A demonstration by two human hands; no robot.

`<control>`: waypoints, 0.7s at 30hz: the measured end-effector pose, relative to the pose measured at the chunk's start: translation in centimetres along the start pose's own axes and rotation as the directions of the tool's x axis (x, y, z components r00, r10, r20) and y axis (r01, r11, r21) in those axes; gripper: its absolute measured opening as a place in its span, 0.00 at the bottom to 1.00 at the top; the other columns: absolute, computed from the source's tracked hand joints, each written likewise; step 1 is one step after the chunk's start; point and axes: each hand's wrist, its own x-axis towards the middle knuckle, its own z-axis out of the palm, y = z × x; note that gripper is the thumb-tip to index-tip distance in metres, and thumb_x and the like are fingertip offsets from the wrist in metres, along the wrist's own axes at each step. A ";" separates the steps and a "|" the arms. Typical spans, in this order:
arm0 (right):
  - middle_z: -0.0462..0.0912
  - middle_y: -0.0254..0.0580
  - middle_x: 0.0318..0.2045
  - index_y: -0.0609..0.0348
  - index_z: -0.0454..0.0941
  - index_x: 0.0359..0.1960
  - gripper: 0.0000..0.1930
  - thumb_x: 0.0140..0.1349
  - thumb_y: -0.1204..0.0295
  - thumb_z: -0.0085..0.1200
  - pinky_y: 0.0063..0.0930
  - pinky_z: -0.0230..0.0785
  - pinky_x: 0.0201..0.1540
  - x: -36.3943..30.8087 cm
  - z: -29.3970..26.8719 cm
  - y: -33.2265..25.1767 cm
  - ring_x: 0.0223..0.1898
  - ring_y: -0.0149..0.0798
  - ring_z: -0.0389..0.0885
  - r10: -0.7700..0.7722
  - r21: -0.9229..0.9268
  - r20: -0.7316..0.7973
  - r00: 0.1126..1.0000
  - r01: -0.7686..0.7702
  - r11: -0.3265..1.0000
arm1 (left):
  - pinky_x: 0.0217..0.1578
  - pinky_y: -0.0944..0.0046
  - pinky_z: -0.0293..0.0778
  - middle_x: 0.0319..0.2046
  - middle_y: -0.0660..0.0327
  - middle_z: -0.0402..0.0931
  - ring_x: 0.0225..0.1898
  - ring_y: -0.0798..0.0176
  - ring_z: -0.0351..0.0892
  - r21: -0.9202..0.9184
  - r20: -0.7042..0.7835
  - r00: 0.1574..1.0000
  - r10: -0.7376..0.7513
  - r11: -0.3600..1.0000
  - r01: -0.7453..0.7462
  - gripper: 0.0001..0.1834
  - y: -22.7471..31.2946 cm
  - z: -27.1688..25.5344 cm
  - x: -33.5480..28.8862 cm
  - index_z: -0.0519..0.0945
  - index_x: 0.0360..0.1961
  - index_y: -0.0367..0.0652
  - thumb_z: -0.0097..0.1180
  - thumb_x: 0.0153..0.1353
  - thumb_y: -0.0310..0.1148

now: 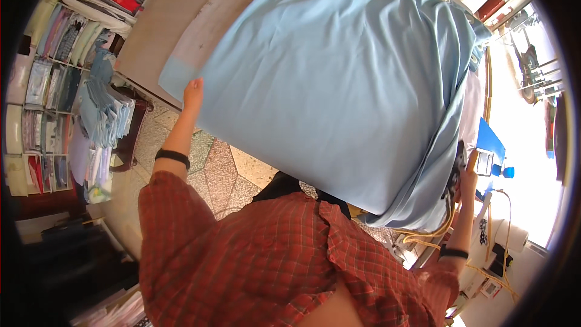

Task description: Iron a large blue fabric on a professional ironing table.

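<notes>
A large light blue curtain [315, 85] with metal eyelets along its far right side lies spread over the table and hangs past the near edge. At its left side, my left hand [193, 94] is closed on the cloth's edge, with the thumb on top. Over to the right, my right hand [468, 177] is closed beside the curtain's gathered folds. A dark object [458, 160] shows against its fingers; its kind is not clear. Just beyond that hand is a blue object [491, 139] with a white squarish part and a round blue knob.
The table [151, 39] has a beige cover, with a paler strip left of the curtain. Shelves [45, 109] of folded cloth stand at the left, near hanging blue fabrics [103, 109]. Yellow cords [426, 239] run by the right arm. A stone-patterned floor [212, 169] shows below.
</notes>
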 end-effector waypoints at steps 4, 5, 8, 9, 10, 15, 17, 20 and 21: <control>0.67 0.32 0.11 0.63 0.72 0.34 0.07 0.56 0.73 0.49 0.25 0.57 0.10 -12.1 -2.2 -1.2 0.08 0.29 0.66 0.047 -0.109 -0.124 0.991 -0.061 0.992 | 0.48 0.58 0.72 0.42 0.48 0.80 0.46 0.52 0.79 -0.027 0.044 0.999 0.015 1.000 -0.014 0.26 2.1 -0.3 4.6 0.78 0.44 0.33 0.51 0.64 0.50; 0.64 0.30 0.12 0.63 0.73 0.43 0.12 0.57 0.75 0.48 0.24 0.56 0.09 -15.2 -2.8 -1.1 0.08 0.27 0.64 0.149 -0.071 -0.116 0.982 -0.157 0.985 | 0.47 0.58 0.72 0.42 0.48 0.80 0.45 0.53 0.79 -0.031 0.006 1.000 0.000 1.000 0.001 0.26 2.2 0.2 6.1 0.78 0.44 0.33 0.51 0.64 0.50; 0.65 0.31 0.13 0.62 0.72 0.49 0.16 0.58 0.77 0.47 0.24 0.53 0.08 -25.4 -2.9 -6.5 0.07 0.24 0.62 0.216 -0.071 -0.104 0.971 -0.224 0.972 | 0.47 0.59 0.72 0.42 0.49 0.80 0.46 0.54 0.79 -0.005 -0.015 1.000 -0.023 1.000 0.023 0.25 1.8 1.7 11.4 0.78 0.44 0.34 0.52 0.63 0.49; 0.68 0.32 0.15 0.63 0.72 0.50 0.17 0.58 0.78 0.48 0.24 0.57 0.10 -28.6 -2.2 -8.7 0.10 0.25 0.65 0.256 -0.120 -0.127 0.958 -0.271 0.955 | 0.47 0.59 0.72 0.43 0.49 0.80 0.46 0.55 0.79 0.027 -0.033 0.999 -0.027 0.999 0.028 0.25 1.9 2.4 13.4 0.78 0.45 0.34 0.52 0.63 0.49; 0.71 0.34 0.18 0.65 0.73 0.51 0.18 0.57 0.78 0.49 0.24 0.60 0.13 -31.1 -1.3 -10.0 0.12 0.27 0.68 0.298 -0.160 -0.157 0.942 -0.322 0.933 | 0.47 0.59 0.72 0.43 0.49 0.80 0.46 0.55 0.79 0.025 -0.001 1.000 -0.012 1.000 0.012 0.25 2.3 3.8 15.5 0.78 0.45 0.34 0.52 0.63 0.49; 0.78 0.43 0.34 0.65 0.72 0.55 0.22 0.55 0.79 0.52 0.27 0.69 0.38 -37.8 5.7 -16.0 0.31 0.36 0.76 0.171 -0.210 -0.165 0.971 -0.204 0.956 | 0.46 0.60 0.73 0.46 0.53 0.79 0.46 0.58 0.78 -0.210 0.158 0.985 0.070 0.977 -0.036 0.26 6.8 9.4 22.7 0.76 0.49 0.33 0.55 0.63 0.47; 0.69 0.32 0.18 0.63 0.72 0.50 0.18 0.56 0.77 0.51 0.24 0.60 0.18 -38.2 10.5 -22.1 0.15 0.29 0.69 0.005 -0.199 -0.049 0.999 -0.015 0.980 | 0.45 0.61 0.73 0.45 0.54 0.79 0.46 0.59 0.78 -0.353 0.294 0.953 0.067 0.935 0.043 0.26 8.8 10.5 24.5 0.76 0.51 0.33 0.54 0.63 0.47; 0.76 0.43 0.22 0.63 0.71 0.51 0.21 0.54 0.77 0.52 0.33 0.68 0.30 -37.4 18.3 -29.8 0.25 0.40 0.77 -0.231 -0.201 0.025 0.973 0.231 0.952 | 0.44 0.64 0.72 0.45 0.58 0.78 0.43 0.66 0.77 -0.459 0.575 0.812 0.097 0.860 0.222 0.25 12.7 11.7 25.1 0.74 0.53 0.37 0.54 0.65 0.48; 0.78 0.48 0.24 0.62 0.70 0.52 0.22 0.53 0.76 0.52 0.36 0.70 0.34 -36.8 20.8 -33.3 0.28 0.44 0.79 -0.238 -0.177 0.097 0.966 0.252 0.951 | 0.45 0.63 0.71 0.46 0.59 0.78 0.43 0.66 0.77 -0.479 0.598 0.789 0.143 0.853 0.208 0.25 12.7 12.1 25.8 0.74 0.53 0.40 0.54 0.64 0.49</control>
